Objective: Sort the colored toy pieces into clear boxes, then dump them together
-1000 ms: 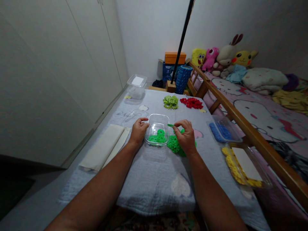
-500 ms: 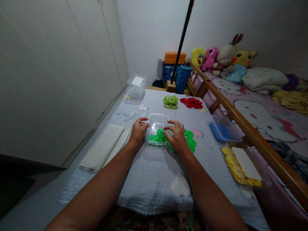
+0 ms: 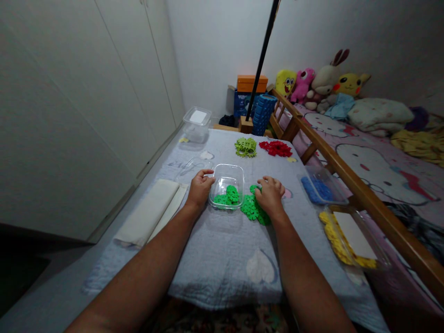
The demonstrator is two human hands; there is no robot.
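Observation:
A clear plastic box (image 3: 237, 172) stands on the quilted cover in front of me with several green snowflake pieces in it. My left hand (image 3: 199, 188) grips its left wall, fingers curled over the rim. Right of the box lies a pile of green pieces (image 3: 252, 208). My right hand (image 3: 270, 195) rests on top of that pile with its fingers curled down into the pieces; whether it holds one is hidden.
Farther back lie a light-green pile (image 3: 246, 146) and a red pile (image 3: 276, 148). A box of blue pieces (image 3: 321, 188) and a box of yellow pieces (image 3: 347, 240) stand right, by the wooden bed rail (image 3: 350, 180). A lidded clear box (image 3: 197, 123) and folded cloth (image 3: 149, 212) sit left.
My right hand carried a green piece over the box, lowered it in, and has now moved back right onto the green pile. The left hand stayed on the box.

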